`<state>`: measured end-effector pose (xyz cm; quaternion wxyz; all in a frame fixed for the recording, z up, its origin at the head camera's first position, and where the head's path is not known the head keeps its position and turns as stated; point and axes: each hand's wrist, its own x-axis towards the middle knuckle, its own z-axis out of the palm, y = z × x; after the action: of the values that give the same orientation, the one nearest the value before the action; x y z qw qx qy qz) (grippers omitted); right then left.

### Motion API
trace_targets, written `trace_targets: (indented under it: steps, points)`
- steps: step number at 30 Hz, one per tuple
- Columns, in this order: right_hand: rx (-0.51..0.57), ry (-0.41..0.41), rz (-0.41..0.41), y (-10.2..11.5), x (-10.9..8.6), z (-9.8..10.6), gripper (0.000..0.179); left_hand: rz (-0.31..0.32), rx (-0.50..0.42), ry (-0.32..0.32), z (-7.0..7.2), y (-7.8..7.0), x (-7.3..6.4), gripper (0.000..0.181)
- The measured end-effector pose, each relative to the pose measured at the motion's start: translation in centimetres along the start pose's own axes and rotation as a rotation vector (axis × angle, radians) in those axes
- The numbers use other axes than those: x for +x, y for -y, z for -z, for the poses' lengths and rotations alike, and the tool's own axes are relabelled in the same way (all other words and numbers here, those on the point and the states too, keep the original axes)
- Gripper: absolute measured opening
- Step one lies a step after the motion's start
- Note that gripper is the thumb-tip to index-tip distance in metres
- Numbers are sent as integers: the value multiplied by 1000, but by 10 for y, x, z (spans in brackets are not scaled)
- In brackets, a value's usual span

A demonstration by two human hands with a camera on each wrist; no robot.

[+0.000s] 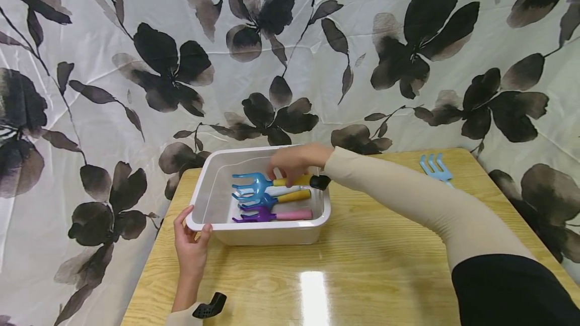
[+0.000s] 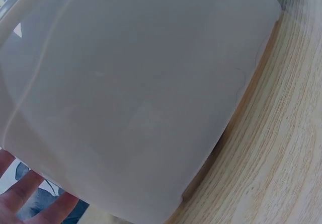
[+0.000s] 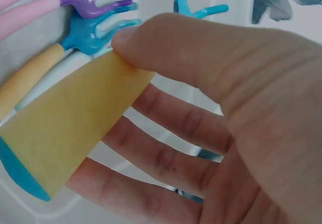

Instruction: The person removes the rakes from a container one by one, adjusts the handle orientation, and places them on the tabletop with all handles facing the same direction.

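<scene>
A white plastic bin stands on the table with several small toy garden forks inside. My left hand grips its front left corner, thumb at the front wall and fingers at the left side; in the left wrist view, fingers show beside the bin's wall. Reaching into the bin, my right hand pinches the yellow handle of a blue toy garden fork between thumb and fingers. Below it lie another blue fork with a yellow handle and a purple fork with a pink handle.
A light blue fork lies at the table's far right. The wooden table ends against a floral cloth at the back. A pale item lies partly hidden among the forks.
</scene>
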<state>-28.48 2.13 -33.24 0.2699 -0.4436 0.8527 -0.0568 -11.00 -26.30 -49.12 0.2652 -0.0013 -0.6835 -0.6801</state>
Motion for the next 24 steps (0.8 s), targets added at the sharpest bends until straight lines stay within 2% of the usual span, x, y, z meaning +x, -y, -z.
trace_targets:
  steps: [5,11,18,24]
  points:
    - [2,-75,35,-1,-29,14,38,-26,8,7,1,1,-3,61]
    - [-16,-163,35,-11,-61,31,42,-71,-5,17,3,1,-3,62]
    - [33,-230,-24,-33,-99,39,40,-67,-7,22,2,1,-2,62]
    - [87,-293,-89,-59,-130,34,35,-62,1,20,1,1,-2,62]
